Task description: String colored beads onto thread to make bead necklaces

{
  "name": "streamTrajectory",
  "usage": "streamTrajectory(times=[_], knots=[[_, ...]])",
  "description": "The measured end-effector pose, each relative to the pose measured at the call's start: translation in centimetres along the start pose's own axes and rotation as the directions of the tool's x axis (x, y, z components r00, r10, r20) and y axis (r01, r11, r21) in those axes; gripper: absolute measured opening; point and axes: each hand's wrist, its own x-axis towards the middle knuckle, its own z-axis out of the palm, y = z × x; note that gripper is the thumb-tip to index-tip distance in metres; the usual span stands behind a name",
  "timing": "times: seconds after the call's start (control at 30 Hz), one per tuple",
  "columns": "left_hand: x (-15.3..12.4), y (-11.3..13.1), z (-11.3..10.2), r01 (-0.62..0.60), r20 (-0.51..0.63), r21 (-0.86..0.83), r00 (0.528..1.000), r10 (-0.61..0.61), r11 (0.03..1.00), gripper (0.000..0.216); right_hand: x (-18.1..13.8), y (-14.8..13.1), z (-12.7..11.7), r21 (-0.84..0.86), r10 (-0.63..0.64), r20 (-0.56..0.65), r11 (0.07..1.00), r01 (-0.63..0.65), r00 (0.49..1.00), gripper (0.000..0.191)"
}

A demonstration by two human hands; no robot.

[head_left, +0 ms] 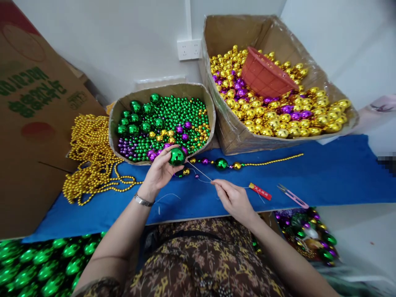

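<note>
A blue tabletop (334, 175) spans the scene, with a tall carton (34, 165) at its left end. Far right stands the big box (241, 139) of gold and purple beads, a red basket (266, 76) tilted among them; to its left is the small box (182, 90) of mostly green ones. Gold chains (93, 144) lie heaped between carton and small box, their loose ends reaching near the left wrist, where a sleeve or band could catch them. A beaded strand (221, 164) lies along the near side of both boxes. The left hand (161, 171) has its fingers closed around a green ball (177, 156), just over the small box's near rim; being smooth and round, the ball could slip if that hold loosens. The right hand (233, 200), nearer, pinches a thread (199, 170) drawn taut from the ball; too hard a pull could snap it. Right of that hand lie pink snips (293, 196) and, closer in, a red packet (260, 192). Slack thread loops nearby, so a careless sweep could tangle it. Whether the right fingers also hold a needle, I cannot tell.
</note>
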Motion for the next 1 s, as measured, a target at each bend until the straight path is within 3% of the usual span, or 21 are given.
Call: streamTrajectory(times=[0.23, 0.47, 0.73, 0.83, 0.93, 1.0], knots=[[-0.2, -0.1, 0.0, 0.025, 0.037, -0.01, 0.999, -0.025, 1.0, 0.038, 0.1, 0.5, -0.3, -0.046, 0.017, -0.017, 0.999, -0.017, 1.0, 0.025], [-0.2, -0.2, -0.3, 0.007, 0.064, 0.005, 0.998, -0.008, 1.0, 0.034, 0.0, 0.9, -0.2, -0.127, -0.043, 0.001, 0.991, 0.043, 0.999, 0.027], [-0.8, -0.1, 0.8, -0.115, 0.139, 0.315, 0.987, 0.074, 0.942, 0.042, 0.4, 1.4, -0.4, -0.458, -0.199, 0.018, 0.869, 0.185, 0.98, 0.027], [-0.8, -0.5, 1.4, -0.097, 0.162, 0.318, 0.986, 0.046, 0.943, 0.045, 0.8, 1.1, -0.1, -0.387, -0.18, 0.012, 0.906, 0.171, 0.984, 0.026], [-0.7, -0.9, 1.6, -0.061, 0.107, 0.227, 0.994, 0.037, 0.972, 0.047, 0.9, 0.9, 0.2, -0.21, -0.133, 0.01, 0.969, 0.132, 0.991, 0.027], [-0.6, -1.1, 1.7, -0.071, 0.063, 0.209, 0.996, 0.059, 0.975, 0.046, 0.9, 0.9, 0.3, -0.182, -0.119, 0.007, 0.976, 0.118, 0.993, 0.027]])
